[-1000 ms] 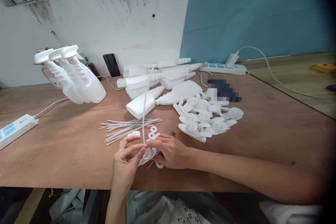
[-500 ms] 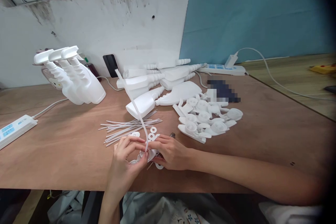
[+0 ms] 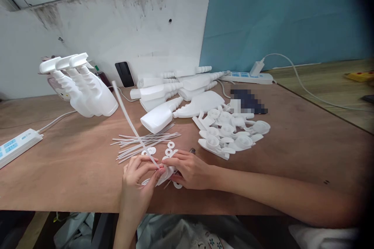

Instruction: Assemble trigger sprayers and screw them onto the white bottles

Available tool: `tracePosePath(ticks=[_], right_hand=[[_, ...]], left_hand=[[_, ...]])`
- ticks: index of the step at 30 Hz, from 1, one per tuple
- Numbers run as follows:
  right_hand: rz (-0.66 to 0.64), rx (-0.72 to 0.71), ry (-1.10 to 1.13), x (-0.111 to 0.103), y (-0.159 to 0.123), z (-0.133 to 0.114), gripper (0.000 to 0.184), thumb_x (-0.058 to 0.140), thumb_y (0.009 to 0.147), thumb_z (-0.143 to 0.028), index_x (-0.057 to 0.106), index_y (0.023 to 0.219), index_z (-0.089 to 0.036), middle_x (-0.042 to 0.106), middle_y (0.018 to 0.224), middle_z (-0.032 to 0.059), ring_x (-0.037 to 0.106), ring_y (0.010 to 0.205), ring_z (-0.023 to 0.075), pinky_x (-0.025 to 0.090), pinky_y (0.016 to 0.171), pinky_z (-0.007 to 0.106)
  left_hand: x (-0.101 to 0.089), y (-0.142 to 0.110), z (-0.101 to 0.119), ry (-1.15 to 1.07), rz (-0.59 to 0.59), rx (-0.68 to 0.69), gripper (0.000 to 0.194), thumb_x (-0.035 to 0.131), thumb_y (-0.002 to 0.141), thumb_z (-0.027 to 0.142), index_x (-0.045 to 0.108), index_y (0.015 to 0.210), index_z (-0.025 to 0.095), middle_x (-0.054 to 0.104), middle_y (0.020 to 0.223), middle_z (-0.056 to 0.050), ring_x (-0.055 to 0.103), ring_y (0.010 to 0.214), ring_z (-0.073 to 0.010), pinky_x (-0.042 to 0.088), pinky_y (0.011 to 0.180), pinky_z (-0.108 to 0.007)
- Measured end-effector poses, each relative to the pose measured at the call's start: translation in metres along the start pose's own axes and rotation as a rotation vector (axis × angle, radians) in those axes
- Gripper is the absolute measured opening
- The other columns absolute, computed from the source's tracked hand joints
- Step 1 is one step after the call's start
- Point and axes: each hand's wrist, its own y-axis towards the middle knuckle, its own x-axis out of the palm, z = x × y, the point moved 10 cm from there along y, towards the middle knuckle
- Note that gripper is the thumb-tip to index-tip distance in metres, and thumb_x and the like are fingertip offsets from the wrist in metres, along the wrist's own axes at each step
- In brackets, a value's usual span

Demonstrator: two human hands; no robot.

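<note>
While both forearms reach in over the front edge of the tabletop (image 3: 73, 167), the head view shows the left hand (image 3: 137, 175) pinching a white plastic tube (image 3: 130, 123) close to its lower end, between thumb and index finger. The tube slants up from the fingertips toward the tabletop's far left corner, its upper end free. Near the middle of the front edge, the right hand (image 3: 188, 169) grasps a white spray trigger head (image 3: 167, 175), its fingers closed around the side, its index fingertip just beside the tube's lower end. Whether that end sits inside the trigger head cannot be told, because the fingers cover it.

Just beyond the hands lie white ring washers (image 3: 152, 150) and a loose bundle of tubes (image 3: 154, 138). Farther toward the back edge, empty-necked white bottles (image 3: 157, 116) lie on their sides in a heap; to their right, more trigger heads (image 3: 228, 130) are piled together. Toward the far left corner stand three white spray bottles (image 3: 93, 95) with trigger heads fitted, and a smartphone (image 3: 125, 74) leans against the wall (image 3: 102, 27). One power strip (image 3: 19, 146) lies at the left edge, another (image 3: 251, 78) along the back edge.
</note>
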Motion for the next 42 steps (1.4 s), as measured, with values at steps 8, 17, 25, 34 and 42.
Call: tracePosePath(ticks=[8, 17, 25, 34, 42], right_hand=[[0.003, -0.002, -0.025, 0.001, -0.001, 0.000, 0.028, 0.049, 0.085, -0.019, 0.043, 0.112, -0.011, 0.066, 0.083, 0.0078, 0.059, 0.069, 0.0187, 0.047, 0.066, 0.030], [0.025, -0.014, -0.034, -0.002, 0.001, -0.003, 0.024, 0.043, 0.088, -0.018, 0.043, 0.111, -0.012, 0.065, 0.081, 0.0068, 0.056, 0.065, 0.0173, 0.046, 0.064, 0.029], [-0.003, 0.003, -0.021, 0.000, 0.001, -0.002, 0.023, 0.042, 0.088, -0.017, 0.043, 0.111, -0.013, 0.064, 0.078, 0.0060, 0.056, 0.066, 0.0170, 0.045, 0.065, 0.028], [-0.019, -0.011, -0.022, 0.000, 0.002, -0.002, 0.028, 0.043, 0.089, -0.020, 0.040, 0.116, -0.013, 0.065, 0.089, 0.0087, 0.056, 0.070, 0.0176, 0.045, 0.068, 0.030], [-0.037, -0.007, -0.022, 0.003, -0.001, -0.001, 0.024, 0.043, 0.088, -0.018, 0.044, 0.111, -0.012, 0.065, 0.083, 0.0078, 0.057, 0.070, 0.0181, 0.045, 0.068, 0.031]], left_hand=[[-0.005, -0.006, 0.011, 0.198, 0.101, 0.125, 0.008, 0.063, 0.080, 0.023, 0.062, 0.073, 0.023, 0.062, 0.072, 0.001, 0.055, 0.076, -0.0180, 0.035, 0.071, -0.032], [-0.004, -0.006, 0.024, 0.288, 0.117, 0.074, 0.013, 0.059, 0.082, 0.022, 0.062, 0.070, 0.023, 0.062, 0.069, 0.002, 0.054, 0.074, -0.0187, 0.029, 0.074, -0.035], [-0.003, 0.003, 0.023, 0.364, 0.072, -0.064, 0.014, 0.059, 0.075, 0.021, 0.060, 0.061, 0.022, 0.063, 0.078, 0.000, 0.056, 0.079, -0.0199, 0.027, 0.078, -0.038], [-0.011, -0.003, 0.035, 0.377, 0.105, -0.006, 0.018, 0.053, 0.082, 0.022, 0.062, 0.066, 0.023, 0.064, 0.080, 0.000, 0.056, 0.081, -0.0204, 0.026, 0.079, -0.039], [-0.008, -0.009, 0.037, 0.354, 0.153, 0.029, 0.021, 0.051, 0.084, 0.015, 0.056, 0.065, 0.020, 0.061, 0.073, 0.000, 0.055, 0.074, -0.0171, 0.029, 0.076, -0.036]])
